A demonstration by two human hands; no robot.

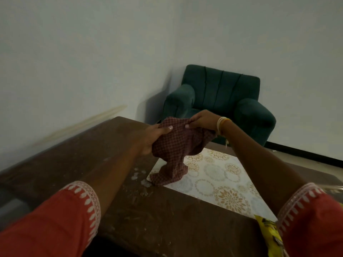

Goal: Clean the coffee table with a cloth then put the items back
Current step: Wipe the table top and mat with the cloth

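Over table (pixel 78 164), hands (pixel 178 129) hold crumpled maroon checked cloth (pixel 178 149)

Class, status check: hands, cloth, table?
Left hand and right hand grip cloth. Cloth tail touches placemat. White smears on table.

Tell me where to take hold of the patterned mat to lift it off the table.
Grip the patterned mat at its near-left corner, coming from the left with the left hand. That corner shows bare by the cloth's hanging end; the right side is hidden behind the forearm.
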